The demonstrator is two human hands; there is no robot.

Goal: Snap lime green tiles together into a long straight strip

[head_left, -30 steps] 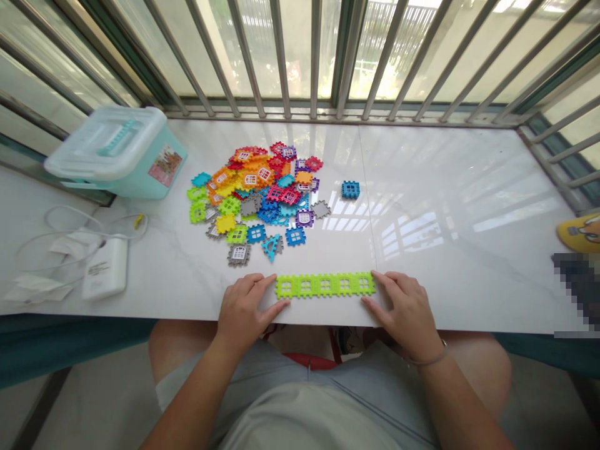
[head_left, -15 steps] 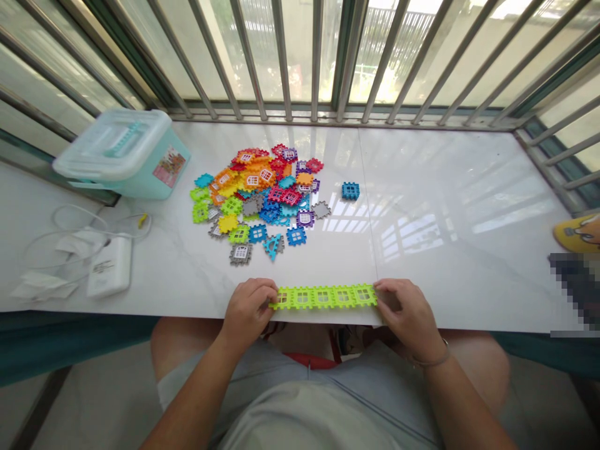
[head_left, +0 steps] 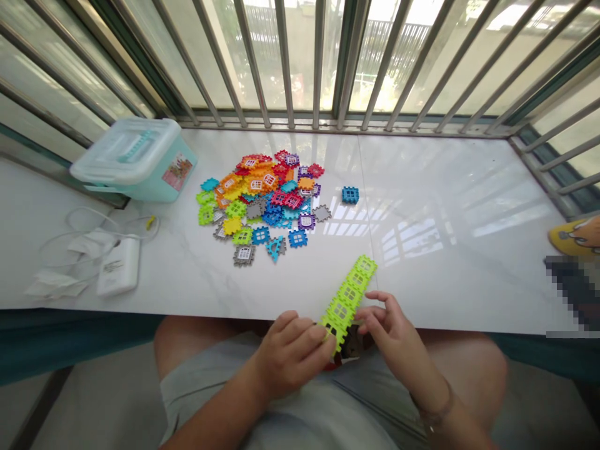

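Note:
A lime-green strip of interlocking window-pattern building tiles (head_left: 349, 294) slants up and to the right over the table's front edge. My left hand (head_left: 297, 350) pinches its lower end between thumb and fingers. Beside the strip's right side is my right hand (head_left: 389, 331), its fingers apart and curved; the fingertips are close to the strip, and nothing is gripped in them. Beyond lies a heaped pile of colourful building tiles (head_left: 262, 187) in red, orange, yellow, green, blue, purple and grey. A small blue block of tiles (head_left: 350, 195) sits apart, right of the pile.
On the white table (head_left: 445, 250), a lidded teal storage box (head_left: 140, 162) stands at the back left. Nearer are a white power bank (head_left: 119, 265), cables and crumpled tissue (head_left: 56, 284). A yellow object (head_left: 576, 239) and a blurred dark item (head_left: 574, 290) lie far right. Window bars run behind.
The green strip has turned from level to a steep slant, its left end drawn towards me and rightward by my left hand. My right hand has let go of the other end.

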